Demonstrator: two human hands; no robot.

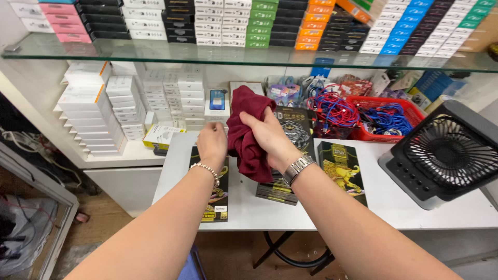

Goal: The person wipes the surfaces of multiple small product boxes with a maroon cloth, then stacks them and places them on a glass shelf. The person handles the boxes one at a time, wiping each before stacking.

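Note:
My right hand (270,136), with a metal watch on its wrist, grips a dark red cloth (246,127) held up over the white table (384,194). My left hand (212,142), wearing a beaded bracelet, is closed beside the cloth's left edge; what it holds is hidden behind the fingers. Below the hands lie flat black packages with gold pictures: one (218,199) under my left wrist, a stack (277,189) under the cloth, and another (342,171) to the right.
A black desk fan (446,153) stands at the table's right. A red basket (410,111) of red and blue cables sits behind. White boxes (93,116) are stacked at left. A glass shelf (249,54) above carries rows of coloured boxes.

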